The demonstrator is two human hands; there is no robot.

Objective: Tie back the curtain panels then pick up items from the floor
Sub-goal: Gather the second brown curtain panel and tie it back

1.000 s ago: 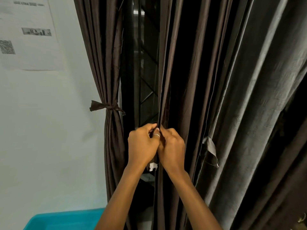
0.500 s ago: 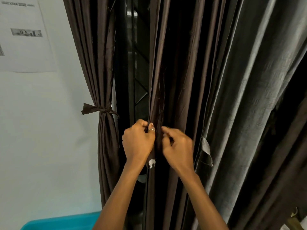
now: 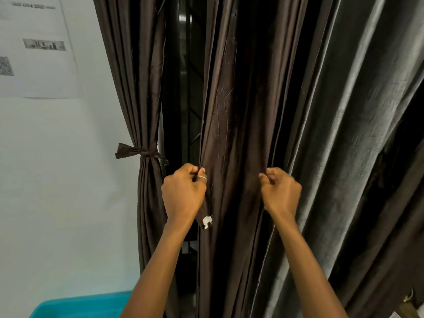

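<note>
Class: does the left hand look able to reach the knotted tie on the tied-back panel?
Probably yes: the left hand grips the middle curtain panel, but the knotted tie sits close beside it, unobstructed.

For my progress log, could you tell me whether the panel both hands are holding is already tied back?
No, the middle panel hangs loose, pinched by the left hand and right hand.

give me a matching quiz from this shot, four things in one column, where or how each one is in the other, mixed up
1 left curtain panel
2 middle curtain panel
3 teal tub
4 printed sheet

a on the wall, upper left
b gripped by left hand and right hand
c bound with a knotted tie
d bottom left corner of the view

Pairs: 1-c, 2-b, 3-d, 4-a
</note>
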